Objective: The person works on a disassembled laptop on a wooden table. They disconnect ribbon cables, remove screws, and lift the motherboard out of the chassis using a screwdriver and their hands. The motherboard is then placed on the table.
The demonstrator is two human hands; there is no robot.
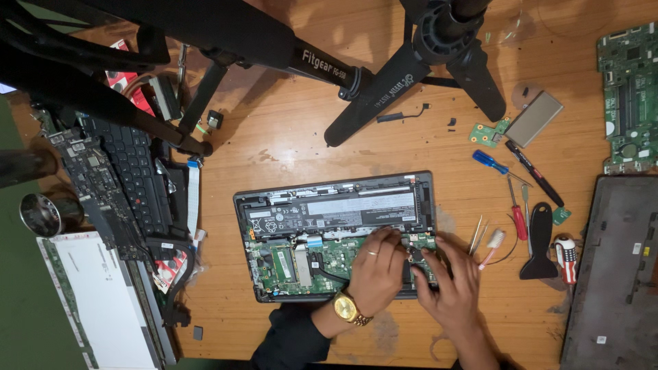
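An opened laptop [329,205] lies bottom-up on the wooden table, its long black battery at the far side and its green circuit board [288,264] toward me. My left hand [375,270], with a gold watch and a ring, rests fingers-down on the right part of the board. My right hand [451,284] is beside it, fingertips pressing on a small dark part at the laptop's right near corner. Both sets of fingers are curled over the board; whether they pinch anything is hidden.
Black tripod legs [384,89] span the far side. Screwdrivers [518,212], a black scraper [540,240], tweezers and a small green board lie right. A dark laptop cover [617,274] and a motherboard [630,89] sit far right. A keyboard [133,178] and screen panel [103,301] lie left.
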